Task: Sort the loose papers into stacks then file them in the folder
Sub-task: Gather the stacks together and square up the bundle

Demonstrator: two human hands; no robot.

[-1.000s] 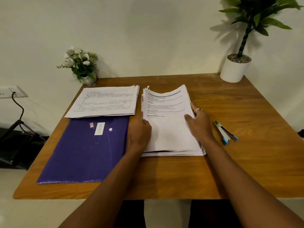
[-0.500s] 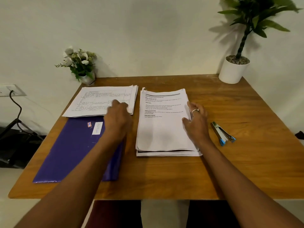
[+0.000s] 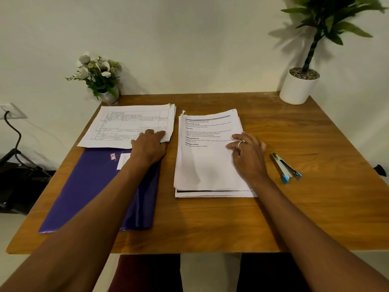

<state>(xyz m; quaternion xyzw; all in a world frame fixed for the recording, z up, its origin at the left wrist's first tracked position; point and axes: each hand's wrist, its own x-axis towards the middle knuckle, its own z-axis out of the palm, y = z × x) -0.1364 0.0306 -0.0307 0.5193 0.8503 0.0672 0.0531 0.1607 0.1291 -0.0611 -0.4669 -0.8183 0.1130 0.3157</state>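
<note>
Two paper stacks lie side by side on the wooden table. The left stack, printed with tables, lies crosswise, its near edge over the far end of a purple folder. My left hand rests on this stack's near right corner with its fingers laid flat over the paper. The right stack lies lengthwise with a text page on top and a dark-edged sheet showing at its near edge. On that top page's right side sits my right hand, its fingers loosely bent.
A stapler with blue ends lies just right of my right hand. A small vase of white flowers stands at the back left corner, a white potted plant at the back right. A wall socket with a black cable is off the table's left.
My left hand left the right stack, crossed over the folder and now lies on the left stack's corner. The curled top page of the right stack has settled flat under my right hand.
</note>
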